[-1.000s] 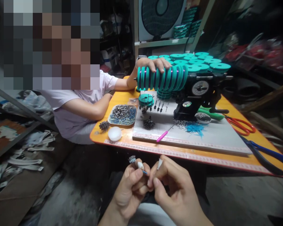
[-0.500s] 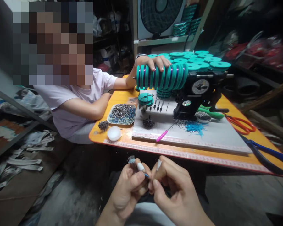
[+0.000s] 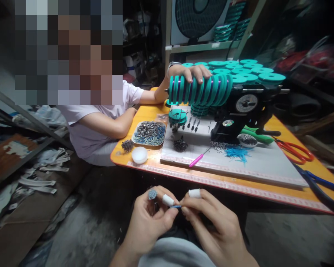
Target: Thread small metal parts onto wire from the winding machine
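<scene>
My left hand (image 3: 153, 218) pinches a short, thin blue-grey piece (image 3: 174, 206) between thumb and taped forefinger. A bundle of thin pieces with grey-blue ends (image 3: 152, 194) also sticks up from its curled fingers. My right hand (image 3: 214, 218) meets it from the other side, thumb and forefinger pressed together at the blue-grey piece's right end. What else those fingertips hold is too small to tell. White tape wraps a left fingertip (image 3: 167, 200) and a right finger (image 3: 194, 193). Both hands are above my lap, in front of the table edge.
The yellow table (image 3: 119, 157) carries a tray of small metal and blue parts (image 3: 149, 133), a white cup (image 3: 139, 155), a pink-handled tool (image 3: 196, 160), blue-handled pliers (image 3: 320, 185) and a black winding machine with teal spools (image 3: 199, 91). A co-worker's hand (image 3: 196, 72) rests on the spools.
The view has shifted so the table sits further right. My right hand has turned, showing its taped finger more fully, and the blue-grey piece now lies more level between both hands' fingertips.
</scene>
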The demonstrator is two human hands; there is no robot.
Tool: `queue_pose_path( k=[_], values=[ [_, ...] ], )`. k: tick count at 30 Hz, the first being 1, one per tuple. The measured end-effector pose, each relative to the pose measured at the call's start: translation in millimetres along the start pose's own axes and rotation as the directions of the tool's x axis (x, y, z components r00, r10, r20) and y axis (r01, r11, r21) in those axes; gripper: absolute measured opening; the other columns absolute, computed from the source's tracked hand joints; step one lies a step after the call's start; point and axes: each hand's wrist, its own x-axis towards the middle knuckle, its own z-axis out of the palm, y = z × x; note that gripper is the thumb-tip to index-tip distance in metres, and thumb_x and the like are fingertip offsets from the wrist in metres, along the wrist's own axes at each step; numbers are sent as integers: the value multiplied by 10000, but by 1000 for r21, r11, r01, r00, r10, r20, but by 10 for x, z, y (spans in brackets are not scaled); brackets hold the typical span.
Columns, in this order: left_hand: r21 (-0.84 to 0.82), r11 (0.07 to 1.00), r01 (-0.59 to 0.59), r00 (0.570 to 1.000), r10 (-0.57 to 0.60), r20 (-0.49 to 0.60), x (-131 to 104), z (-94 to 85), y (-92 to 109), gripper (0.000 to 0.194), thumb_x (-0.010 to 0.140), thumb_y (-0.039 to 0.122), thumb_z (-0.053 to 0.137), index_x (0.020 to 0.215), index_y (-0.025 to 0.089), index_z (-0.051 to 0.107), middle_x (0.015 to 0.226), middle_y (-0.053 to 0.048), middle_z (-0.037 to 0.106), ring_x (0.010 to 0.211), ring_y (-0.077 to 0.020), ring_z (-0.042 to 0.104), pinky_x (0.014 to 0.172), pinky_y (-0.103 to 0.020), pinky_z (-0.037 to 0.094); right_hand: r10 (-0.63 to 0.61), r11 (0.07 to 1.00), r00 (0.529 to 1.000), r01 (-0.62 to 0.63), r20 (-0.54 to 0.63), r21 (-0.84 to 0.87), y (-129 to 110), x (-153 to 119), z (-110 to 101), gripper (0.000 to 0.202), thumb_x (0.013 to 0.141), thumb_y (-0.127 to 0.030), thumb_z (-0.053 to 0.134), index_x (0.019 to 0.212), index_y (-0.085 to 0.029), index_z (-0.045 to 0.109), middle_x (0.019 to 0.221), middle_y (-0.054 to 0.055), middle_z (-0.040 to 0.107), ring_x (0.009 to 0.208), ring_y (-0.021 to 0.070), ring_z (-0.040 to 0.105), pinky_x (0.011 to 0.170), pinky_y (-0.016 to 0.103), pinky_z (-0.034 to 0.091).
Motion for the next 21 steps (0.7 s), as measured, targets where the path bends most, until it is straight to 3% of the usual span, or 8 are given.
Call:
queue_pose_path(
  k=[5,12,17,21],
  values=[
    [28,999,16,1000,-17,16,-18,5,32,106,814,172,746,792,204,648,828,-14,608,764,-125,551,687,-204,451,-53,997,999,52,-11,-52,-3,-5,-15,204,929,-48,585,1051,-189,667,834,50,636,689,142,624,599,233,513],
    [105,992,76,995,-83,59,-34,3,90,142,790,194,773,777,170,633,811,-15,556,741,-121,523,626,-203,406,-217,973,976,216,-7,-85,52,17,-91,208,942,-92,616,1118,-169,697,807,70,693,657,160,619,554,258,506],
    [49,999,24,998,-26,48,-50,14,78,129,776,178,789,780,172,660,821,-19,587,756,-117,549,659,-198,426,-161,973,987,160,8,-167,48,-4,-149,340,954,-317,661,1245,-144,635,916,103,699,701,155,661,627,242,558],
    [34,999,0,999,-2,52,-44,21,78,116,778,159,787,786,182,673,834,-20,600,765,-116,562,659,-189,432,-136,983,991,134,-12,-125,53,-42,-139,145,959,-159,618,1095,-175,667,866,74,680,718,157,662,624,237,545]
  ],
)
